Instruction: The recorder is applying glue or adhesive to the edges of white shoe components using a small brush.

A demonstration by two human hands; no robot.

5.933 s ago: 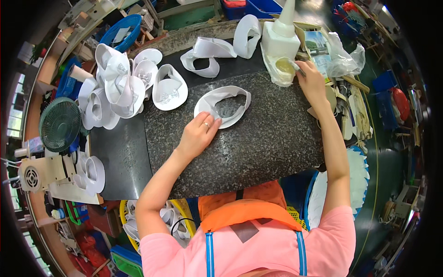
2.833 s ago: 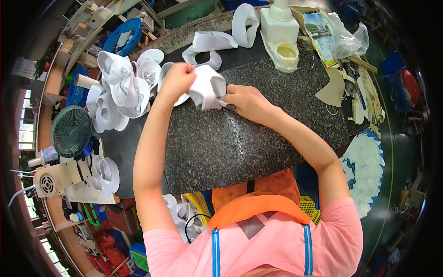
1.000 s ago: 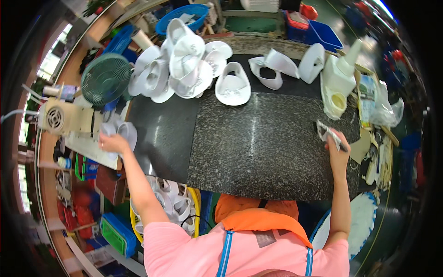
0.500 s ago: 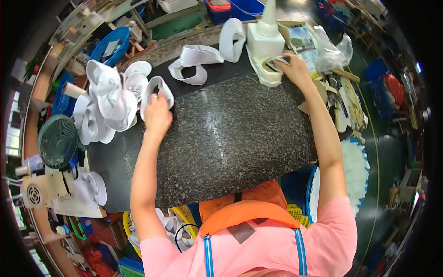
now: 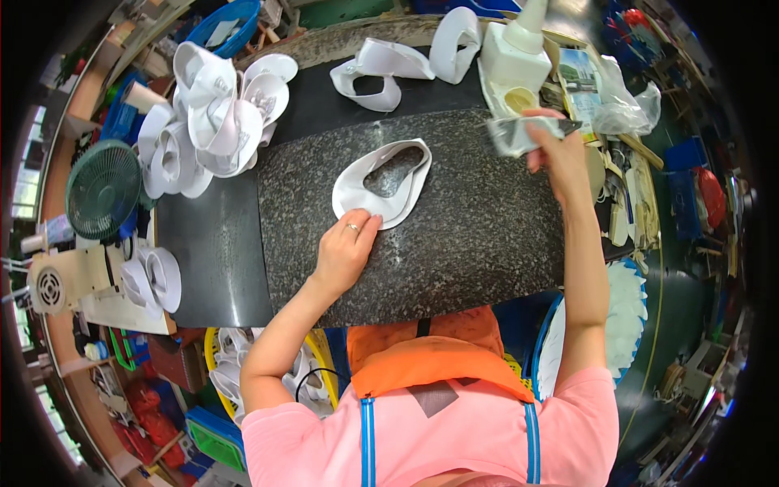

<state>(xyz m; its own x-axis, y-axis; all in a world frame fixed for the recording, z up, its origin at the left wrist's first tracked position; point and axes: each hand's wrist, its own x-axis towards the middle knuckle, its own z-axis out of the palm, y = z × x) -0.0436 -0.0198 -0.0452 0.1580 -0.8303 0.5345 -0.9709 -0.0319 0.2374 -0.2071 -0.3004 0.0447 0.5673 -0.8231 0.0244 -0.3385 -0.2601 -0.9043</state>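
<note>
Speckled stone slab (image 5: 454, 243) mid-frame in a cluttered workshop, my left hand (image 5: 345, 252) flat, now pressing a white shoe piece (image 5: 381, 183), my right hand (image 5: 552, 146) lifted from the glue bottle (image 5: 515, 53), gripping a brush (image 5: 527, 130).

Left hand (image 5: 345, 250) flat, right hand (image 5: 556, 150) clenched

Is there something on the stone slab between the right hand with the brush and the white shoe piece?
Nothing visible: bare granite slab lies between the right hand and the white shoe piece, which the left hand presses down.

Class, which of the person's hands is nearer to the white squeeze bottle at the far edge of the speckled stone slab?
Right. The right hand sits just below the white squeeze bottle; the left hand rests further left, fingertips on a white looped fabric piece.
</note>
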